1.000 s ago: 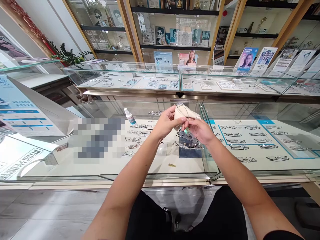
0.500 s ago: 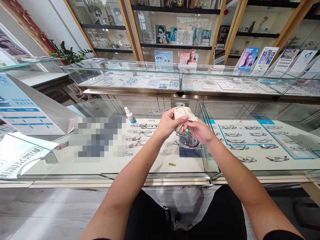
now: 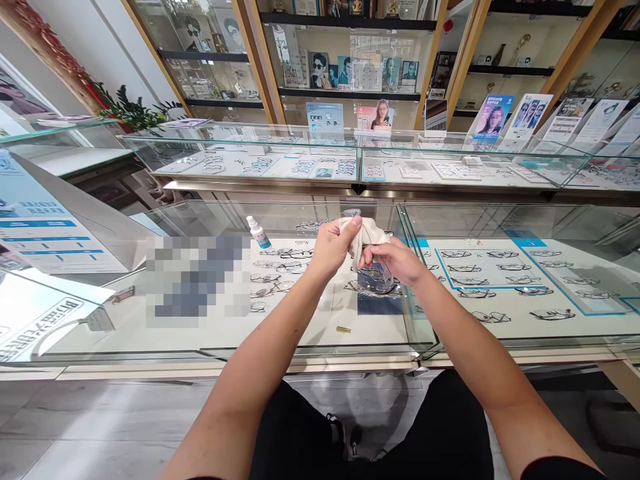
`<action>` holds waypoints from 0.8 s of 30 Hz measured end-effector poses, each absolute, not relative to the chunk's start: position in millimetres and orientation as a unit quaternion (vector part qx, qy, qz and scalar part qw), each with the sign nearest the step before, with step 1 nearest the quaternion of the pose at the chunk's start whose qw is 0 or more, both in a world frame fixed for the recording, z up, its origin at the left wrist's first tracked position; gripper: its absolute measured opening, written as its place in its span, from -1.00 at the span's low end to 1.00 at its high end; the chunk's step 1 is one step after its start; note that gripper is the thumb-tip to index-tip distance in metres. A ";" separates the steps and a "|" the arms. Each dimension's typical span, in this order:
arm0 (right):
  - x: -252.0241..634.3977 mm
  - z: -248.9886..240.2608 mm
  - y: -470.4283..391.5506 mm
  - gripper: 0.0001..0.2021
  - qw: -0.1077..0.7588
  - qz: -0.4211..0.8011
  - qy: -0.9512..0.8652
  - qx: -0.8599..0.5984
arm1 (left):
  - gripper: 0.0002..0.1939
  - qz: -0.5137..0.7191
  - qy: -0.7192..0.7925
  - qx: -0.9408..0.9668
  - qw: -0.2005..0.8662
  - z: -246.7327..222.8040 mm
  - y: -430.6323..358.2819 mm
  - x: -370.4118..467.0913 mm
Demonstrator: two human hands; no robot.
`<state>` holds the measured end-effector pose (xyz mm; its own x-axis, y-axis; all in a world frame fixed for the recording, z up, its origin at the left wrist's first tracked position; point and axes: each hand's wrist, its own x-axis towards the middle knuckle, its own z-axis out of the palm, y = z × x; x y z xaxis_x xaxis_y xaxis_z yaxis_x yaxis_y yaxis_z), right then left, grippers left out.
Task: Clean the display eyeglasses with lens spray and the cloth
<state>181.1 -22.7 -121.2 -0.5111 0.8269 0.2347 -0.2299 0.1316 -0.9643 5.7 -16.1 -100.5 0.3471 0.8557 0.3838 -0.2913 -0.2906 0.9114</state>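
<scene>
A cream cloth [image 3: 371, 232] is bunched in my left hand [image 3: 333, 248], with the thumb pressed on top of it. My right hand [image 3: 404, 260] pinches a pair of glasses [image 3: 386, 273] at the cloth's lower right edge; a clear lens hangs below the fingers. Part of the glasses is hidden by the cloth and fingers. Both hands are held close together above the glass counter. A white spray bottle [image 3: 258, 233] with a blue label stands on the counter, left of my hands.
The glass counter [image 3: 280, 333] holds rows of eyeglasses [image 3: 470, 293] under its top. At the left stands a large blue and white sign [image 3: 45, 227]. Behind are a second display case [image 3: 240, 180] and shelves with pictures.
My left thumb has moved up and left over the cloth, and the cloth has shifted and hangs lower between the hands. The view has shifted slightly.
</scene>
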 end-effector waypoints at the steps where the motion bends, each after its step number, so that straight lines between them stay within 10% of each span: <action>1: 182.2 -121.7 -21.9 -0.71 0.431 0.613 -0.616 -0.243 | -0.37 0.510 0.230 0.619 0.551 -99.7 -14.6 3.4; 24: 185.9 -122.7 -15.3 -0.78 0.461 0.630 -0.589 -0.208 | -0.53 0.418 0.185 0.678 0.577 -90.7 -2.6 -20.2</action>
<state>185.9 -15.3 -122.7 -0.4884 0.8261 0.2813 -0.3360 0.1194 -0.9342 -20.2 -2.6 -90.7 0.5830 0.7320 0.3526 -0.2309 -0.2669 0.9357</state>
